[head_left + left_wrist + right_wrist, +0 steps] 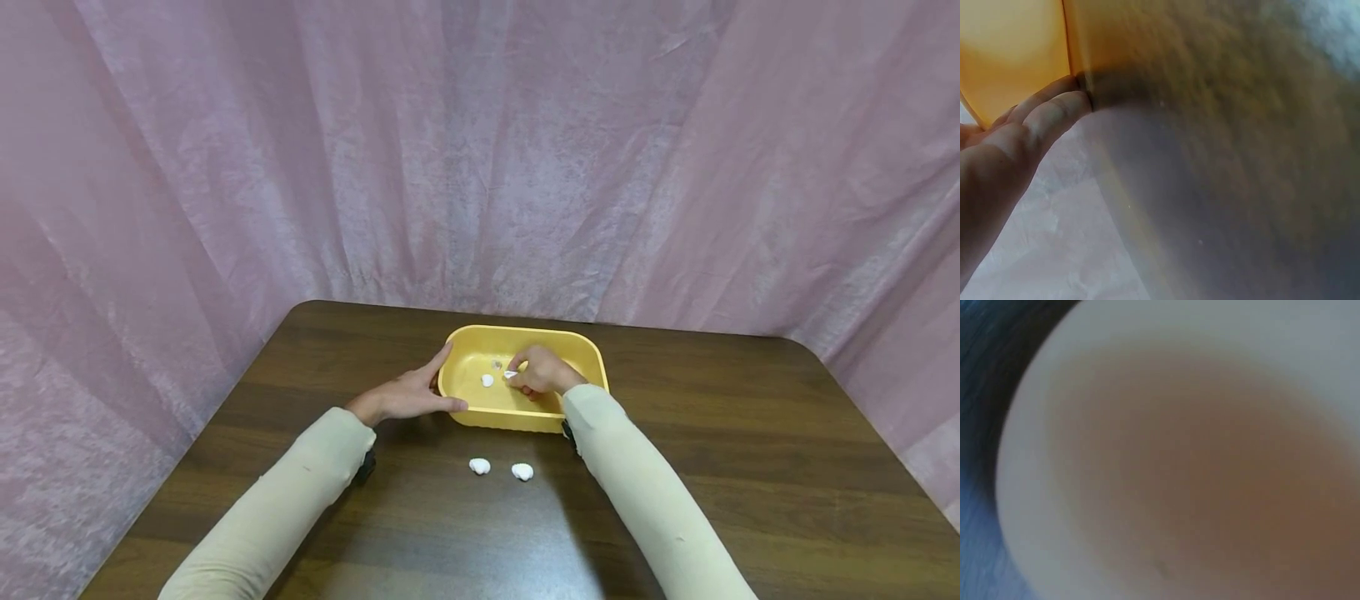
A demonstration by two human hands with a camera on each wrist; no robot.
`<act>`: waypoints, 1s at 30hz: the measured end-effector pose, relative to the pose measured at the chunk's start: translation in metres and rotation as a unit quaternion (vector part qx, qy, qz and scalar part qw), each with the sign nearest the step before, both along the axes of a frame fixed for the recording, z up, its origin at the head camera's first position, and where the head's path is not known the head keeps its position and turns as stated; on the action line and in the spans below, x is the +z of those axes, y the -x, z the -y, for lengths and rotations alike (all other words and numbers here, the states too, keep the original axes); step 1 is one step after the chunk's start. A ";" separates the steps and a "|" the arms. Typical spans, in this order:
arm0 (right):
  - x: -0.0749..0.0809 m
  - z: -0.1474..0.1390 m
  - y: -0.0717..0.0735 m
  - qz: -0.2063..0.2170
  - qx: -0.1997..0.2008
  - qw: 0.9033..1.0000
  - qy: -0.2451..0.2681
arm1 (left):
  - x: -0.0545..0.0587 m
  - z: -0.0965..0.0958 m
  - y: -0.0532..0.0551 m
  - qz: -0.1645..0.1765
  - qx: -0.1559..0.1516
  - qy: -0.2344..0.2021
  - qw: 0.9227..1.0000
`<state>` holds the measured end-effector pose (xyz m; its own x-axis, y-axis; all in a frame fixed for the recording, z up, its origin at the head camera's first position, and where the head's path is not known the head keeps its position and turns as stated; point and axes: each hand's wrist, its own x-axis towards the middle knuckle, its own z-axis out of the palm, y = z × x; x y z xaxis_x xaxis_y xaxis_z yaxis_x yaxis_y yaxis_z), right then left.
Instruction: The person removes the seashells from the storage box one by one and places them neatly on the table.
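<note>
A yellow plastic basin (491, 419) stands on the table in the head view. My left hand (408, 394) spreads across its left end, thumb at the near rim. In the left wrist view, the fingers (1054, 115) of that hand lie fairly straight against the basin's outer wall. Reaching inside the basin, my right hand (543, 371) pinches a white seashell (511, 374) between thumb and index finger, low over the floor. Left of it in the basin are a white shell (487, 380) and a small, paler shell-like piece (497, 364). The right wrist view is blurred, mostly sleeve.
Two white seashells, one on the left (480, 466) and one on the right (522, 472), lie on the dark wooden table (720, 417) in front of the basin. A pink curtain (480, 167) hangs behind the table's far edge.
</note>
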<state>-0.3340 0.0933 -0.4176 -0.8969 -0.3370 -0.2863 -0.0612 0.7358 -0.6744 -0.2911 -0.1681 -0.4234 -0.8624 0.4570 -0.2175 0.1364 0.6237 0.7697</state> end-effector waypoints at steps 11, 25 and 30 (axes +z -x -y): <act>0.018 -0.019 -0.011 -0.004 0.007 1.000 0.014 | -0.001 0.000 0.002 0.008 -0.002 -0.008 1.000; 0.036 -0.040 -0.050 -0.085 0.043 0.993 0.067 | 0.001 0.001 0.000 0.003 0.001 0.002 1.000; 0.034 -0.052 -0.064 -0.107 0.034 0.991 0.080 | 0.000 0.000 -0.001 0.001 0.001 0.000 1.000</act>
<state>-0.2705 0.1452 -0.3832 -0.9047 -0.4249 -0.0312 -0.2607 0.6100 -0.7483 -0.2905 -0.1678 -0.4234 -0.8630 0.4549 -0.2195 0.1330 0.6240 0.7701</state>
